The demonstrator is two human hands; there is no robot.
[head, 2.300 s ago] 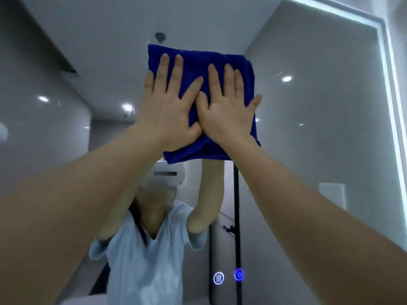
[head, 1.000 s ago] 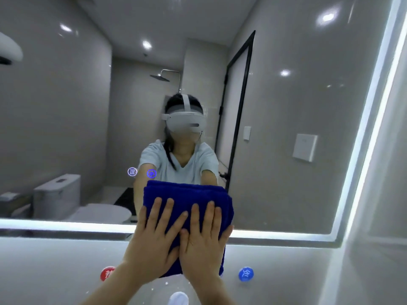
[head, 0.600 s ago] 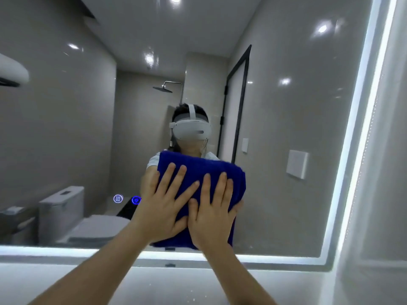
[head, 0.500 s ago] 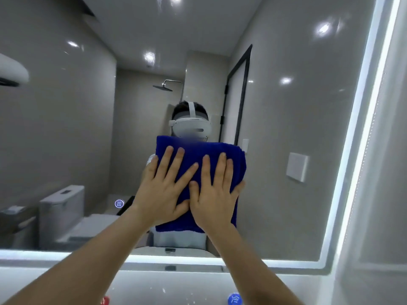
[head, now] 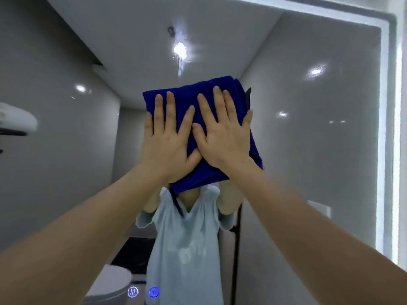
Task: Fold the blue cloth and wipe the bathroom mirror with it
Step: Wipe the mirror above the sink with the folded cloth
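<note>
Glossy grey walls [head: 55, 150] and a white ceiling [head: 154, 23] — one bright ceiling spotlight [head: 179, 49] glaring overhead.

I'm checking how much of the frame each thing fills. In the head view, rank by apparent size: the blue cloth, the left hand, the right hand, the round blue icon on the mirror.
1. blue cloth
2. left hand and right hand: they look alike, so no ranking
3. round blue icon, far the smallest

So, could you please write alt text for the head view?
Both hands, left hand and right hand, press a folded blue cloth flat against the bathroom mirror, high up, arms outstretched; the glowing mirror edge runs alongside.
</note>
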